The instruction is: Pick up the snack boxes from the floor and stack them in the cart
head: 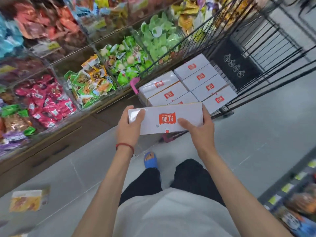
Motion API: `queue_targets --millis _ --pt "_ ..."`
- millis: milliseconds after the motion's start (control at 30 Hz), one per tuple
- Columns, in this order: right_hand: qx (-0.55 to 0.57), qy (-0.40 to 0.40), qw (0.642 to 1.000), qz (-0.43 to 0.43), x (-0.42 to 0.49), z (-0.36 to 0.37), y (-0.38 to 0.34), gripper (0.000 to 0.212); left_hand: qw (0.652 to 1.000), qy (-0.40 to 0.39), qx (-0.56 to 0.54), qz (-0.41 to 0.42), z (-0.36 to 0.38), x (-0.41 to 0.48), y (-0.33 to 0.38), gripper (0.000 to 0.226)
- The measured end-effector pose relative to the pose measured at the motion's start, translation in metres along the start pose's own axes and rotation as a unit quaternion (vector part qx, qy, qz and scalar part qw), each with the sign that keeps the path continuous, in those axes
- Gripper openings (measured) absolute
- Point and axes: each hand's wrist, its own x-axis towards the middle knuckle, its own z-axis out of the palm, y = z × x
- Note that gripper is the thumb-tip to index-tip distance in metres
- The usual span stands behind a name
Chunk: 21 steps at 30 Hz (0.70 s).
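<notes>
Both hands, left hand (130,124) and right hand (199,127), grip a flat white cardboard snack box with a red logo (165,119) by its ends, carrying it; next, lower it onto the stacked white boxes (188,84) in the black wire cart (266,53).

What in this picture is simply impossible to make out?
All from the head view:
- The floor box at lower left is blurred; its print is unreadable.
- The fingers of the left hand and right hand are hidden under the held box.
- How many layers the stacked boxes form in the cart: the top layer covers them.
- The shelf snack bags are blurred; their labels are unreadable.
</notes>
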Motion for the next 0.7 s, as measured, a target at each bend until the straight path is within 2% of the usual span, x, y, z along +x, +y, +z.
queue_targets --millis 100,200,333,467,600,700 --pt "-0.001 0.001 1.0 0.012 0.036 -0.009 -0.005 0.078 1.0 0.007 0.017 -0.015 0.022 0.019 0.019 0.031" --pt "-0.003 -0.015 0.999 0.04 0.073 -0.021 -0.001 0.086 0.999 0.024 0.036 -0.019 0.047 0.031 0.031 0.002" --pt "-0.039 -0.072 0.995 0.059 0.124 -0.045 -0.002 0.089 0.996 0.069 0.02 -0.05 0.089 0.039 0.044 0.017" --pt "-0.084 -0.141 0.984 0.073 0.168 -0.077 -0.017 0.082 0.987 0.115 -0.015 -0.108 0.138 0.029 0.049 0.043" --pt "-0.124 -0.195 0.969 0.086 0.202 -0.105 -0.028 0.088 0.974 0.158 -0.034 -0.156 0.18 0.014 0.05 0.018" --pt "-0.146 -0.222 0.959 0.096 0.219 -0.115 -0.029 0.091 0.968 0.173 -0.039 -0.175 0.199 0.007 0.053 0.022"
